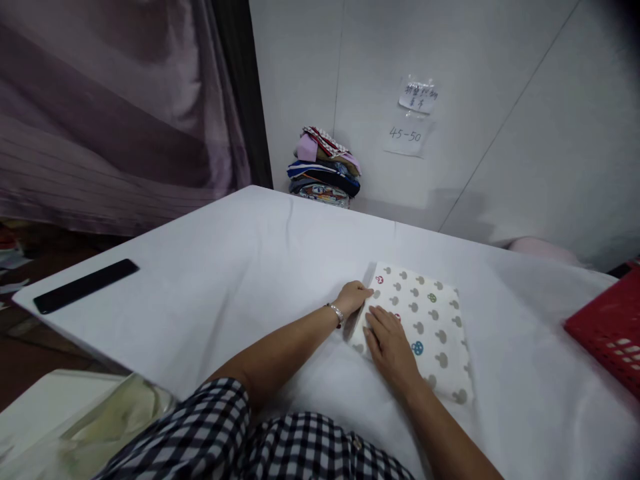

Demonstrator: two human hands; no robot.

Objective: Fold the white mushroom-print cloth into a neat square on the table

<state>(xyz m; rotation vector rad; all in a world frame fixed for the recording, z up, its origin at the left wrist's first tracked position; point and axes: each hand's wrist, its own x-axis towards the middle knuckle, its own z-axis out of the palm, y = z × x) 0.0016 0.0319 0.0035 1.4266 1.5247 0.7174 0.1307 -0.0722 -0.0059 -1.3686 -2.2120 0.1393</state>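
A folded white cloth printed with small mushrooms point(430, 327) lies on the white-covered table point(240, 267). My left hand point(353, 297), a bracelet on its wrist, has its fingers curled at the cloth's left edge, gripping or tucked under it. My right hand point(390, 347) rests flat on top of the cloth near its left side, fingers stretched out and pressing down. Both forearms reach forward from checked sleeves.
A stack of folded colourful cloths point(324, 170) sits at the table's far corner against the wall. A long black flat object point(85, 285) lies near the left edge. A red plastic basket point(610, 330) stands at the right. Paper notes point(413, 117) hang on the wall.
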